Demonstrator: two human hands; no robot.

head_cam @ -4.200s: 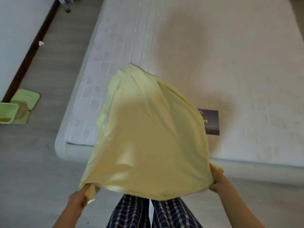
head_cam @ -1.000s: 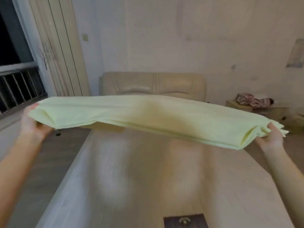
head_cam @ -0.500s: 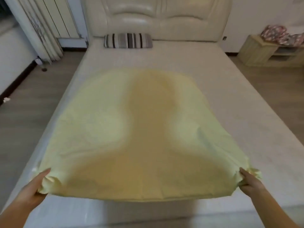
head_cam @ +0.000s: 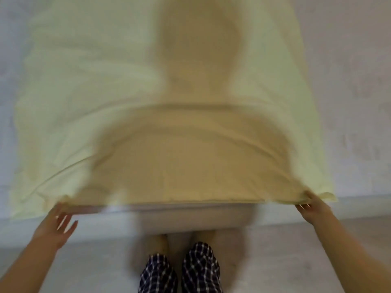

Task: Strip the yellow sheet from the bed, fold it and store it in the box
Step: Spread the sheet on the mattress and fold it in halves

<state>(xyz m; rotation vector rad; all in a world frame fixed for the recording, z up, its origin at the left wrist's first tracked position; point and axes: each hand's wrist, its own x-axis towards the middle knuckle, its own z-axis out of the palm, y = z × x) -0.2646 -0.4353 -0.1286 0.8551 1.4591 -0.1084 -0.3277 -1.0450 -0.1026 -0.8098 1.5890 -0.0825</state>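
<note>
A pale mattress [head_cam: 351,98] fills the upper part of the view, with a strip of grey floor [head_cam: 91,269] below its foot edge. One yellow sheet [head_cam: 101,92] lies spread over the mattress. Its long axis runs straight away from the person, up the bed and out past the top of the view. Its near hem lies crosswise along the foot edge, and the near-left corner hangs a little over that edge. A shallow ridge crosses the cloth about halfway up, and the person's shadow darkens the middle of it.

Two hands reach in, set wide apart at either end of the near hem. The right hand [head_cam: 315,208] pinches the near-right corner of the sheet, thumb on top and fingers beneath. The left hand [head_cam: 55,226] has its fingers straight and fanned out, palm up, just at the near-left part of the hem. Motion blur hides whether it touches the cloth. Between the arms stand two legs in dark checked trousers [head_cam: 201,269], close against the end of the bed.
</note>
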